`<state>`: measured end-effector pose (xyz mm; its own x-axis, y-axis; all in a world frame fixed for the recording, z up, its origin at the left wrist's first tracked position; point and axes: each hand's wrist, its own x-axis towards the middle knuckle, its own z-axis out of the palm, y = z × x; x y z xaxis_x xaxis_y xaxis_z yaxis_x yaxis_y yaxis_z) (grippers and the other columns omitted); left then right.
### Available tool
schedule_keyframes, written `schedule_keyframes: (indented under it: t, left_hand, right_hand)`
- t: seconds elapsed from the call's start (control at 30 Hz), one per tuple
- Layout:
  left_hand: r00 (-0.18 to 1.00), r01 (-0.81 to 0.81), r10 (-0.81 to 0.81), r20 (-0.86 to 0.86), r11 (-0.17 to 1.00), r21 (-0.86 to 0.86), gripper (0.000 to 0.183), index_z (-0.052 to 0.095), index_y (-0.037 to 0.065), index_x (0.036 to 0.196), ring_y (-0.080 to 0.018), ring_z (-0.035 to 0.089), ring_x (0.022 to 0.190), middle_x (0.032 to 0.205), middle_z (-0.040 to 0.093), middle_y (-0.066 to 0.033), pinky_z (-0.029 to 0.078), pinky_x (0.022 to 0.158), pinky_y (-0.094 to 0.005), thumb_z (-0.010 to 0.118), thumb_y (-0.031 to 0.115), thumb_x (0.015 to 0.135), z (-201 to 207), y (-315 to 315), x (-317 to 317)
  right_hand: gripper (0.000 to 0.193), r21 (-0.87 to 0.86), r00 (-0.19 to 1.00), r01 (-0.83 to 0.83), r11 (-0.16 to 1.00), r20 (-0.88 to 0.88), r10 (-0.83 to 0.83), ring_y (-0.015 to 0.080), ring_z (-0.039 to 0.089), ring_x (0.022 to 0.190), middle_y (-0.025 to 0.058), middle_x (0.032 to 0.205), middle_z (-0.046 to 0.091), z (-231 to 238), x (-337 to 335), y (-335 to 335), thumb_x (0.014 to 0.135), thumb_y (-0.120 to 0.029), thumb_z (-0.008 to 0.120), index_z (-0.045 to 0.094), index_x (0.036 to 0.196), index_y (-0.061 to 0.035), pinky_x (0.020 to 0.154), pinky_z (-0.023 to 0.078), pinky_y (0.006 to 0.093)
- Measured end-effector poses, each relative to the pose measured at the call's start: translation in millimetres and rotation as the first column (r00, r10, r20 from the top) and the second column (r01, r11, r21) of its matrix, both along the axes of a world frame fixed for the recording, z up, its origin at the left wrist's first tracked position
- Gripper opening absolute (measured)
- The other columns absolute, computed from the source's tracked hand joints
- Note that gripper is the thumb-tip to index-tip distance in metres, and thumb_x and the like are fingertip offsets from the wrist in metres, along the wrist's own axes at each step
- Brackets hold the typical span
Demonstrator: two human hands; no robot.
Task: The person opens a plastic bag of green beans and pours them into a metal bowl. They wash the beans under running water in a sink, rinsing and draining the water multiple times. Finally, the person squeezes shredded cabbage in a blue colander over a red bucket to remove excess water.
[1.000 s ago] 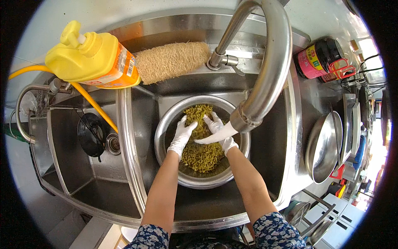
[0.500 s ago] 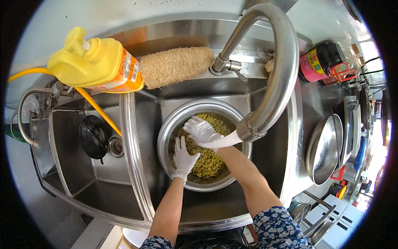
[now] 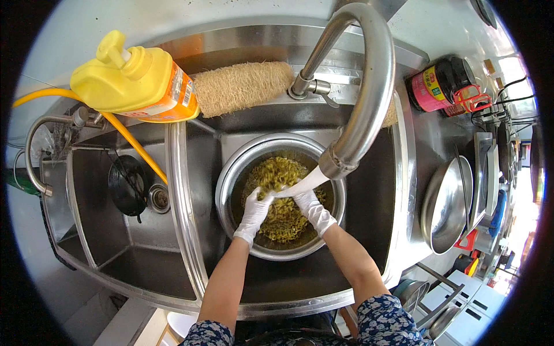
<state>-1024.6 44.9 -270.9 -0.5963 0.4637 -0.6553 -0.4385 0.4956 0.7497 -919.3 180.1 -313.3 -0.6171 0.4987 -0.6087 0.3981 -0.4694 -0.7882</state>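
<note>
A round steel basin (image 3: pixel 288 254) stands in the sink, with chopped yellow-green vegetable pieces (image 3: pixel 283 228) in water. White gloves cover both my hands. On the basin's left side, my left hand (image 3: pixel 255 212) has its fingers curled in at a heap of the pieces. From the right, my right hand (image 3: pixel 311 209) grips the same heap, its fingertips partly hidden by water and vegetables. Water streams from the curved faucet (image 3: pixel 385 86) onto the pieces between my hands. The heap looks blurred by motion.
Behind the basin lie a loofah (image 3: pixel 245 87) and a yellow pump jug (image 3: pixel 130 81). The left sink holds a black pan (image 3: pixel 128 184), and a yellow hose (image 3: pixel 135 147) hangs over it. On the right are a steel pan (image 3: pixel 447 205) and a dark bottle (image 3: pixel 441 83).
My right hand has drawn back from the far side of the basin toward me. Both hands now grip vegetable pieces from opposite sides, where before they lay spread on them.
</note>
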Motion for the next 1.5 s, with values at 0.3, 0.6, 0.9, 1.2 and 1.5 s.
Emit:
schedule_keyframes:
  t: [0.3, 0.6, 0.9, 1.2, 1.5]
  left_hand:
    - [0.852, 0.337, -0.499, -0.162, 0.757, -0.559, 0.111, 0.015, 0.004, 0.145, -0.0444, 0.033, 0.124, 0.140, 0.023, -0.0234, 0.033, 0.103, -0.0455, 0.082, 0.035, 0.061, 41, -9, 15]
    - [0.959, -0.187, 0.203, 0.196, 0.977, -0.099, 0.046, 0.055, -0.002, 0.117, -0.0190, 0.058, 0.092, 0.103, 0.063, -0.0074, 0.043, 0.084, -0.0291, 0.071, 0.020, 0.081, 27, -3, -3]
    - [0.969, 0.219, -0.246, 0.001, 0.861, -0.460, 0.102, 0.017, -0.006, 0.142, -0.0375, 0.036, 0.127, 0.141, 0.025, -0.0276, 0.033, 0.105, -0.0369, 0.078, 0.033, 0.069, 18, -15, 26]
    - [0.985, -0.003, 0.024, 0.171, 0.993, -0.121, 0.067, 0.047, -0.002, 0.127, -0.0246, 0.053, 0.111, 0.121, 0.055, -0.0174, 0.041, 0.093, -0.0326, 0.076, 0.028, 0.074, 47, -9, -3]
    - [0.956, 0.166, -0.039, 0.289, 0.888, -0.428, 0.080, 0.032, -0.002, 0.136, -0.0321, 0.049, 0.116, 0.136, 0.039, -0.0211, 0.045, 0.092, -0.0375, 0.073, 0.027, 0.075, 27, 6, 18]
  right_hand:
    - [0.091, 0.369, 0.777, -0.480, 0.796, 0.601, 0.190, 0.0380, 0.042, 0.123, 0.0262, 0.133, 0.042, 27, 35, 16, 0.072, -0.043, 0.074, 0.031, 0.137, 0.0059, 0.102, 0.037, 0.0390]
    - [0.080, -0.316, 0.955, 0.251, 0.915, 0.237, -0.180, 0.0270, 0.043, 0.121, 0.0208, 0.132, 0.047, 23, -2, -4, 0.074, -0.041, 0.076, 0.043, 0.130, 0.0056, 0.102, 0.031, 0.0369]
    - [0.082, 0.028, 0.806, -0.134, 0.991, 0.584, 0.093, 0.0328, 0.043, 0.126, 0.0232, 0.137, 0.042, 46, 35, -2, 0.079, -0.043, 0.069, 0.035, 0.136, 0.0048, 0.104, 0.035, 0.0368]
    - [0.071, -0.393, 0.936, 0.322, 0.861, 0.268, -0.228, 0.0267, 0.036, 0.129, 0.0137, 0.135, 0.047, 75, 17, 7, 0.081, -0.044, 0.068, 0.043, 0.134, -0.0046, 0.106, 0.028, 0.0453]
    - [0.080, -0.300, 0.817, 0.157, 0.941, 0.575, 0.047, 0.0329, 0.035, 0.130, 0.0145, 0.144, 0.033, 70, 18, -16, 0.084, -0.042, 0.064, 0.025, 0.143, -0.0059, 0.100, 0.035, 0.0542]
